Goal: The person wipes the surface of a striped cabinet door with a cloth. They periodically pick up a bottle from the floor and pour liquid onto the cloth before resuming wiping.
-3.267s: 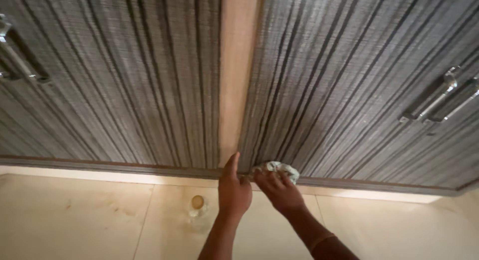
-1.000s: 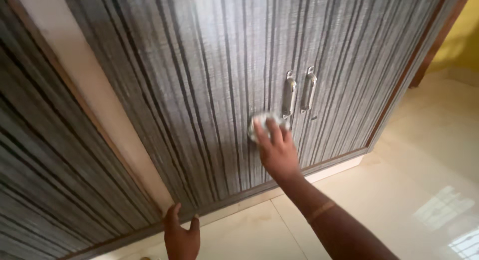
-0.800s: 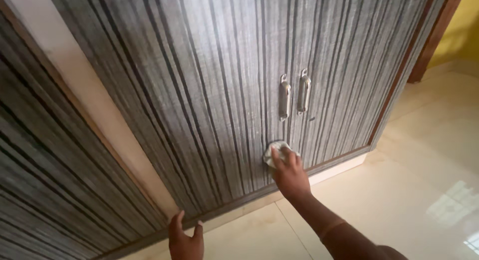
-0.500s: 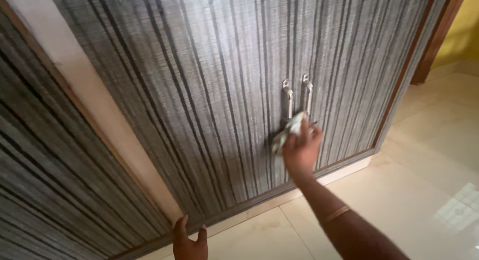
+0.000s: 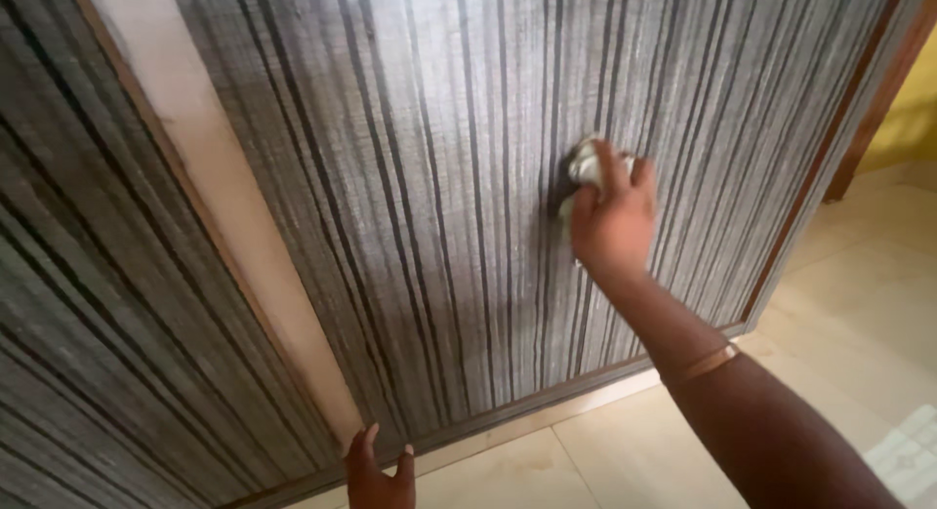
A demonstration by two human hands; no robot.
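My right hand (image 5: 613, 221) presses a small white cloth (image 5: 584, 165) against a grey cupboard door with dark vertical stripes (image 5: 439, 177). The hand and cloth cover the spot where the door's metal handles are, so the handles are hidden. My left hand (image 5: 379, 472) rests low at the bottom edge of the door, fingers spread and holding nothing, with only its upper part in view.
A pale wooden strip (image 5: 224, 216) separates this door from a second striped door (image 5: 88, 304) on the left. A brown frame (image 5: 859, 109) runs down the right side. Glossy cream floor tiles (image 5: 859, 304) lie below and to the right.
My right hand has moved the cloth from lower on the door up onto the handles, which it now covers. The view has drawn closer to the door. My left hand has stayed at the bottom edge.
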